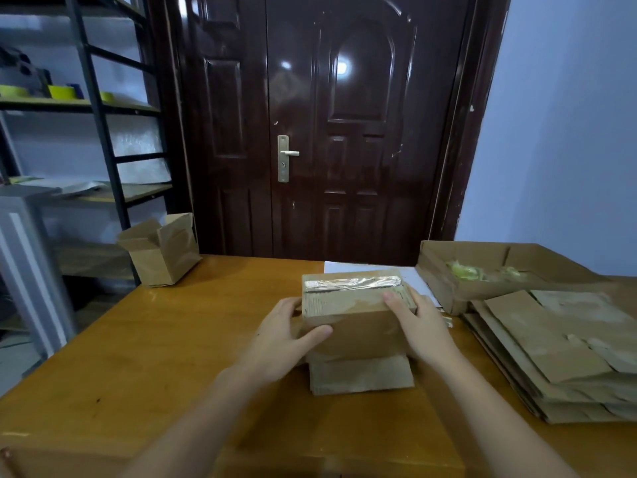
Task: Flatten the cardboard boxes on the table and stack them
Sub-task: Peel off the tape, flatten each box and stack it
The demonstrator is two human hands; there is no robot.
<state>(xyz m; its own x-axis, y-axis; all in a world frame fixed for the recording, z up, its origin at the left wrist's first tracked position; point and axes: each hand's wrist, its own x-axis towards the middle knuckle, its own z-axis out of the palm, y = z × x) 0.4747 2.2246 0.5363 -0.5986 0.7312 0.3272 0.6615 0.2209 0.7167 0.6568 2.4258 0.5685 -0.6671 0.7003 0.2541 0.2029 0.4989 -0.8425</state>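
Observation:
A small brown cardboard box (355, 305) with a strip of shiny tape along its top stands in the middle of the wooden table (144, 357). My left hand (282, 339) grips its left side, thumb across the front face. My right hand (418, 326) holds its right side, fingers curled over the top edge. One flap (362, 374) lies flat on the table under the front of the box. A stack of flattened boxes (558, 353) lies at the right. Another open, unflattened box (162, 250) stands at the table's far left corner.
A shallow open cardboard tray (482, 270) with yellowish scraps sits at the back right, a white sheet (413, 274) beside it. A dark door (327, 125) is behind the table and a metal shelf rack (86, 115) stands at the left.

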